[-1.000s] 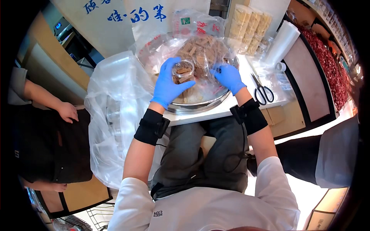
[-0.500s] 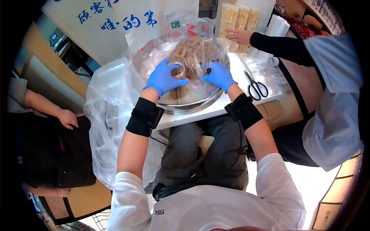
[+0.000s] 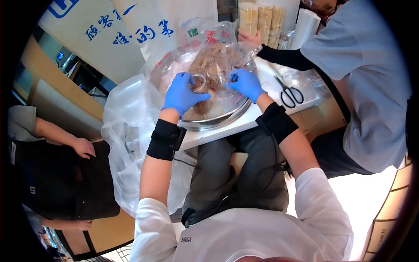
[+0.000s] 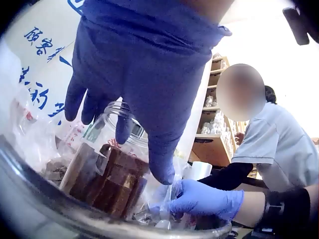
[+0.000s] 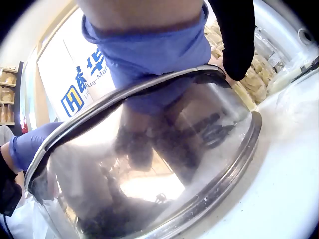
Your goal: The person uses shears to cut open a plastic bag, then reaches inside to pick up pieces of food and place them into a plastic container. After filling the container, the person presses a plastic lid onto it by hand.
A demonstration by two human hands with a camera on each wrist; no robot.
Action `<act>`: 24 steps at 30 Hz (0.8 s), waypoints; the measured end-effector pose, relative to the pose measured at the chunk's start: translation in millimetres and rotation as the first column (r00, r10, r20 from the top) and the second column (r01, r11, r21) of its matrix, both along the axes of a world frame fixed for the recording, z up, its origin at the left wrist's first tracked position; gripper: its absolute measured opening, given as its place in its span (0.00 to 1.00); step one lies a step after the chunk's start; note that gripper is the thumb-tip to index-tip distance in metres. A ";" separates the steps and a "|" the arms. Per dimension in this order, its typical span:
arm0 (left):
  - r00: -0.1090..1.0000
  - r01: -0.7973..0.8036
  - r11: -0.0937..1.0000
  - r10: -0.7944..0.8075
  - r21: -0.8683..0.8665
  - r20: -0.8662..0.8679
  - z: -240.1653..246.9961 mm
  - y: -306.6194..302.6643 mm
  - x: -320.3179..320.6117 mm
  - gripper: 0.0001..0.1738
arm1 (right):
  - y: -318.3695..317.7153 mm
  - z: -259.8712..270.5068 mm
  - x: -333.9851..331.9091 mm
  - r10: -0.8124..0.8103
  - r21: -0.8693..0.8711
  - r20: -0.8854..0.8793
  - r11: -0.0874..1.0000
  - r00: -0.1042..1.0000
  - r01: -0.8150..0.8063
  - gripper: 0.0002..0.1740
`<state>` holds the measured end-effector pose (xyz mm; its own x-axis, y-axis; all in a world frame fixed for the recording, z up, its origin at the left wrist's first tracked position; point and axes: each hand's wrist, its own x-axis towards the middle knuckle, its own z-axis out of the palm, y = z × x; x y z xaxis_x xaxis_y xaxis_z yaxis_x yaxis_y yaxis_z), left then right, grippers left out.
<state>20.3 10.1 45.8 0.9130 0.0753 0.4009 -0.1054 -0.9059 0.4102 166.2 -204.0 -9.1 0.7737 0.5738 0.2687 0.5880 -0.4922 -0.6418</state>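
- Far left, head view: a bystander's hand (image 3: 85,147) rests against a dark apron, well apart from the work.
- A large translucent plastic sack (image 3: 126,126) hangs crumpled off the left edge of the table (image 3: 218,132).
- Left hand (image 3: 183,94), blue-gloved, grasps a small clear jar (image 3: 200,84). The fingers curl over its mouth, and the thumb closes on the near side.
- Left wrist view: the jar (image 4: 107,164) is packed with upright brown pieces (image 4: 117,181).
- The jar is held over the left half of the metal basin (image 3: 229,114), just beside the clear bag (image 3: 218,59).
- The basin stands on the table near its front edge. Its polished wall (image 5: 149,164) fills the right wrist view.
- The clear bag, filled with the same brown pieces, lies heaped in the middle of the basin, between the two hands.
- Right hand (image 3: 245,84), blue-gloved, has its fingers curled and pinches the film of the clear bag on its right side. The left wrist view shows the same grip (image 4: 204,199).
- Scissors (image 3: 289,95) with black handles lie flat on the table, right of the basin and apart from it.
- Far right: a second person (image 3: 349,65) in a grey top reaches one arm to the stacked tubs (image 3: 257,17) at the back of the table.
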 end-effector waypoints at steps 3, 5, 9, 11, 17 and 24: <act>0.991 -0.055 0.993 0.066 0.101 -0.114 4.0 -4.5 -7.0 0.29 | 0.3 -4.8 3.5 -0.037 -0.009 0.012 0.999 0.999 0.038 0.13; 0.997 -0.077 0.971 0.072 0.227 0.029 -5.0 -2.6 -7.6 0.29 | 0.0 -1.3 2.5 -0.047 -0.028 0.012 0.999 0.999 0.047 0.13; 0.997 -0.071 0.978 0.075 0.198 -0.016 -8.9 -1.4 -5.0 0.27 | -1.1 -0.8 1.8 -0.073 -0.062 0.015 0.995 0.997 0.073 0.14; 0.998 -0.061 0.986 0.064 0.157 -0.019 -10.9 -0.9 -5.2 0.26 | -0.9 -4.4 2.0 -0.057 -0.042 -0.005 0.997 0.998 0.057 0.15; 1.000 0.008 0.999 -0.007 -0.038 0.021 -18.4 2.7 -1.2 0.22 | -3.0 -1.4 0.6 -0.026 0.011 0.040 1.000 0.999 0.026 0.15; 0.990 0.079 0.938 -0.035 -0.336 0.135 -31.3 -2.5 -2.9 0.30 | -3.1 -4.2 2.4 -0.143 0.111 0.111 0.985 0.983 0.131 0.18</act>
